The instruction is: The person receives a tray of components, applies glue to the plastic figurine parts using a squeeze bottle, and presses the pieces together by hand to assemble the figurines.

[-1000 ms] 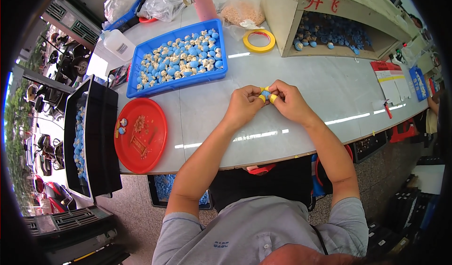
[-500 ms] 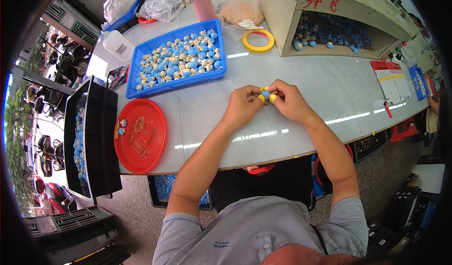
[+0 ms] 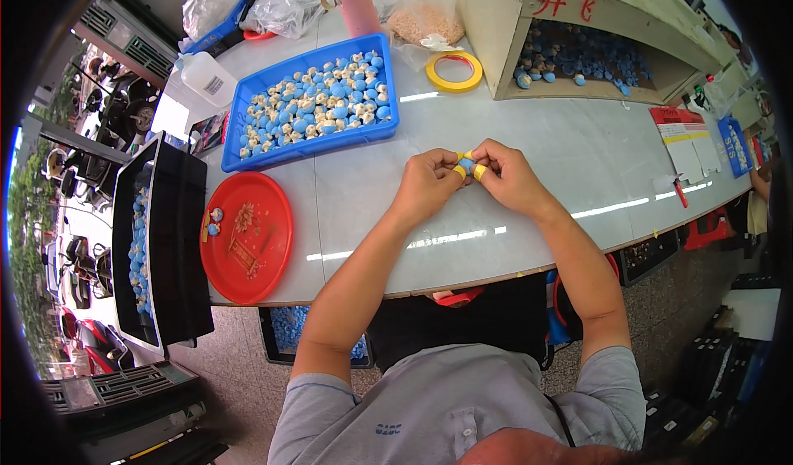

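Above the middle of the table, my left hand [image 3: 427, 186] and my right hand [image 3: 510, 180] meet at the fingertips. Both pinch one small blue piece [image 3: 467, 166], mostly covered by the fingers, so its exact shape is hidden. Yellow tape wraps several of my fingertips. Beyond my left hand stands a blue tray [image 3: 314, 149] full of small blue-and-cream figures [image 3: 318, 102]. To the left, a red round plate [image 3: 277, 258] carries a few blue-and-cream pieces [image 3: 216, 221] and some pinkish scraps [image 3: 244, 217].
A yellow tape roll [image 3: 453, 87] lies beyond my hands, beside a cabinet [image 3: 487, 44] with blue pieces inside. A pink bottle [image 3: 357, 7] and a white jug [image 3: 208, 78] stand farther back. A black crate [image 3: 178, 258] is at the left edge; a red-handled tool [image 3: 681, 194] lies right.
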### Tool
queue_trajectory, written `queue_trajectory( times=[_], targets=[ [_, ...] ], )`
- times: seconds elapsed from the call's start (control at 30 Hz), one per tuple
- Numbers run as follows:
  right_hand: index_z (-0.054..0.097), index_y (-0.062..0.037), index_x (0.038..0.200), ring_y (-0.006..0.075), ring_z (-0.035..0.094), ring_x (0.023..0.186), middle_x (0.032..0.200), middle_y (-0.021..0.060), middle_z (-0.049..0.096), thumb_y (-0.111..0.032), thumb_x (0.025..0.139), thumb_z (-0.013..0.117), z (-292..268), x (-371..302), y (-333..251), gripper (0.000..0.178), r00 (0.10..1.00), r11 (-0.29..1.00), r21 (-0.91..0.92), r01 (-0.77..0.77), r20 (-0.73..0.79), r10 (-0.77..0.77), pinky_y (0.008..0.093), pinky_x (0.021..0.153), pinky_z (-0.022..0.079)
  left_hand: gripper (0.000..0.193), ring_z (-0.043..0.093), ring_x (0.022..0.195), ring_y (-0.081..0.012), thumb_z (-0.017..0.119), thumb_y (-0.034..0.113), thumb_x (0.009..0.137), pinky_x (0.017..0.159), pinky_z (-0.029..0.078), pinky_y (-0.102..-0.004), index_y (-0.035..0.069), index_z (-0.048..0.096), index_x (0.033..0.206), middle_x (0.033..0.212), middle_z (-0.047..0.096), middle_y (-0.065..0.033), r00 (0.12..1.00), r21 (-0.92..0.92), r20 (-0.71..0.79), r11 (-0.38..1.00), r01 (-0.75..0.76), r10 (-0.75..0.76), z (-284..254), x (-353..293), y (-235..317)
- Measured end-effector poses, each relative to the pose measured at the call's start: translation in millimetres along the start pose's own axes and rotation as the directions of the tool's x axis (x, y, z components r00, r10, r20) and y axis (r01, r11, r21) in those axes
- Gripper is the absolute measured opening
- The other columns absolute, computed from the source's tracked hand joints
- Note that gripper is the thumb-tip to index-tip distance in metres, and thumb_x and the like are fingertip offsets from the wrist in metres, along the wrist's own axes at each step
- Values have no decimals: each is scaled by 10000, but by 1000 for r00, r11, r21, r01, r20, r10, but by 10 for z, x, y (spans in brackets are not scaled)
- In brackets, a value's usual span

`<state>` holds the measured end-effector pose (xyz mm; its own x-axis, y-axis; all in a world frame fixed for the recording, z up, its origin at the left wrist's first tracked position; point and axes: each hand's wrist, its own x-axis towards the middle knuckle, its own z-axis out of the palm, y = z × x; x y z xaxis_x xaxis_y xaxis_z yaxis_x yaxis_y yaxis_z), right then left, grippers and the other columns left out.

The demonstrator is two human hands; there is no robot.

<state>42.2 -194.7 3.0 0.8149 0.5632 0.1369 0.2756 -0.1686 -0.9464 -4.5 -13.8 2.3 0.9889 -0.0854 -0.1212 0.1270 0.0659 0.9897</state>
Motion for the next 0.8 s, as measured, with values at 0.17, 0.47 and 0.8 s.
queue_trajectory(
  times=[0.17,0.47,0.8],
  targets=[
    [570,40,995,74,575,705,799,65,638,51,865,564,-4,0,33,130,1000,1000,2,10,0,-10,235,638,477,268,695,930,-213,583,-28,910,796,573,-250,-141,549,1151,1043,653,-164,1000,-9,8,1000,3,-3,-5,17,-28],
    [565,36,994,68,551,681,785,51,626,52,861,562,1,3,13,134,1000,1000,0,3,-6,-3,229,624,463,263,693,935,-212,582,-27,915,797,573,-247,-139,552,1151,1048,651,-162,1000,-14,7,1000,-4,5,-18,30,-65],
    [556,34,988,59,538,673,770,38,606,54,862,559,1,-3,-25,127,1000,1000,-5,-4,-12,4,224,612,450,266,695,933,-215,581,-28,914,789,570,-242,-133,558,1158,1045,651,-155,1000,-26,16,1000,2,-1,-10,25,-35]
  ],
)
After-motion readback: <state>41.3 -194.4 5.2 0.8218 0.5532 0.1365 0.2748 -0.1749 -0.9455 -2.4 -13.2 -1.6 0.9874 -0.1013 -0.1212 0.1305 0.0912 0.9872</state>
